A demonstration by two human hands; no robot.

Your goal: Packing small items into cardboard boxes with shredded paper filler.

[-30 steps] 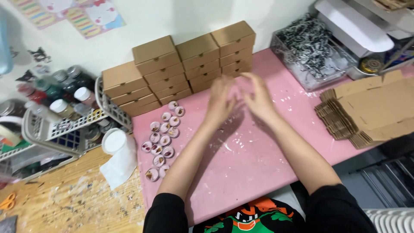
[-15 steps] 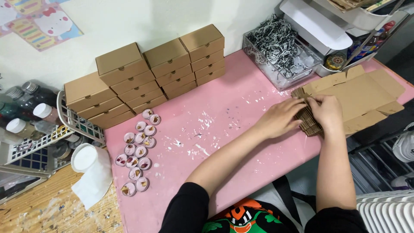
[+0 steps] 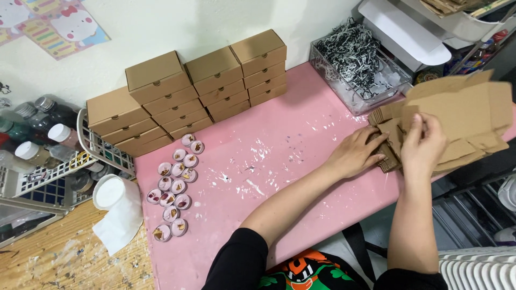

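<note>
Fingers (image 3: 416,126) of the right hand (image 3: 424,147) now pinch one flat cardboard blank (image 3: 462,107), lifted off the stack (image 3: 389,156) at the pink desk's (image 3: 269,156) right edge, while the left hand (image 3: 355,156), fingers together, presses that stack down.

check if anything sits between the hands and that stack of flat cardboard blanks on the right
Nothing visible does. The left hand rests on the stack of flat cardboard blanks, and the right hand already pinches one blank's edge. The pink table beside them is bare there.
</note>
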